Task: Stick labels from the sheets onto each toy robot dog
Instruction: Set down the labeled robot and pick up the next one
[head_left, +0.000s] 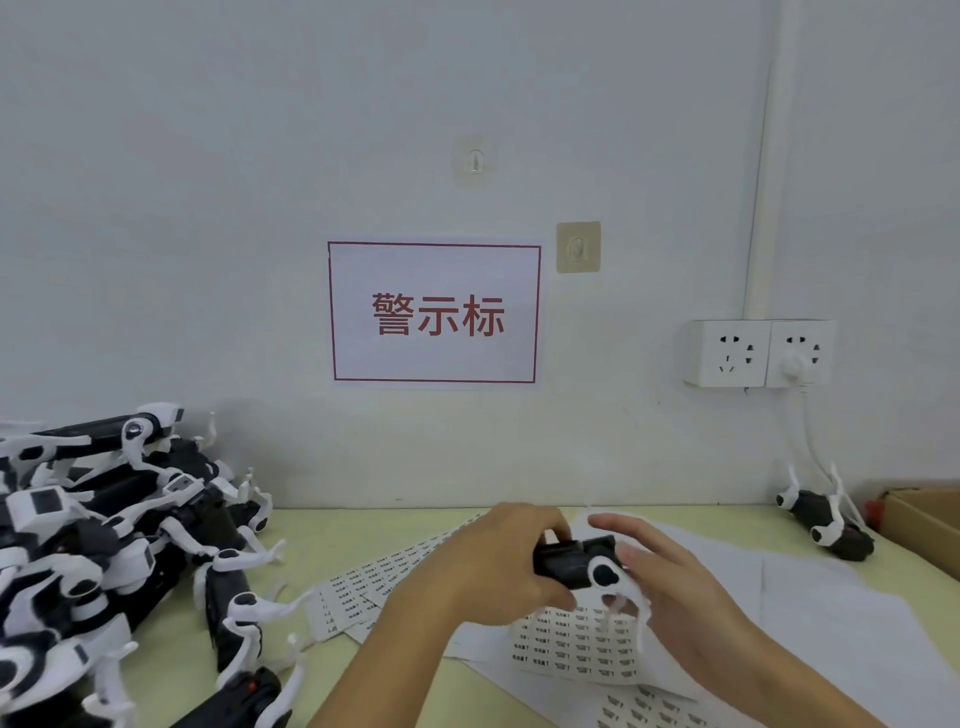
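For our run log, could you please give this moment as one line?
both hands hold toy dog | over label sheets | pile left

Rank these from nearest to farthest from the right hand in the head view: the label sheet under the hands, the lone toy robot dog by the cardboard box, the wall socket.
From the right hand:
1. Label sheet, just below the hand on the table.
2. Lone toy robot dog, to the right beside the cardboard box.
3. Wall socket, up on the wall at right.

A pale yellow-green table (332, 540) against a white wall carries a heap of black-and-white toy robot dogs (104, 561) at left. Label sheets (576, 644) fan across its middle, a lone dog (826, 525) lies at right beside a cardboard box (924, 525).
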